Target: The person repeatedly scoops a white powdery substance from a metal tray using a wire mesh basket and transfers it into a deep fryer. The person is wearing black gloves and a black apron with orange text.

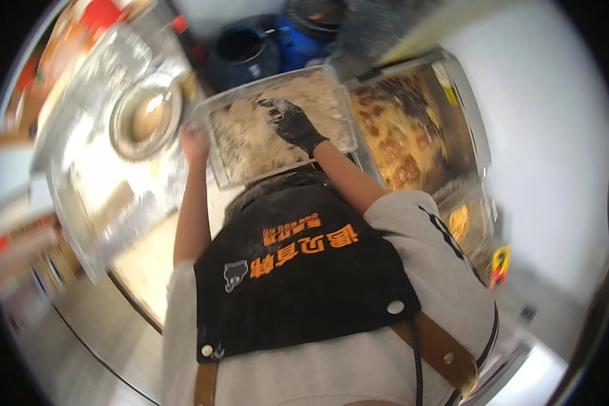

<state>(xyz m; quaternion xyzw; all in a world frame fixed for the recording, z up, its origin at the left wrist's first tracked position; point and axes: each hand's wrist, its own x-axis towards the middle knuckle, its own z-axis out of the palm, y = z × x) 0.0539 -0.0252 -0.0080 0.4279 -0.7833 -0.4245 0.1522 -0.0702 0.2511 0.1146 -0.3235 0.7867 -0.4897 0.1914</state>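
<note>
A clear rectangular tub (218, 175) of pale, floury coating (248, 142) lies before me. Over the coating is my right hand (292, 122), in a black glove dusted with flour. Its fingers look bent, and whether they hold anything cannot be made out. My left hand (195, 142), ungloved and blurred, is at the tub's left edge, seemingly gripping the rim. A round metal bowl (117, 133) with a tan content stands to the left of that hand.
Right of the tub is a fryer-like metal basin (479, 122) with browned pieces in yellow, foamy liquid. Blue drums (304, 43) stand behind the tub. Clear plastic sheeting (76, 203) covers the left side. A plastic container with yellow food (459, 223) sits at the right.
</note>
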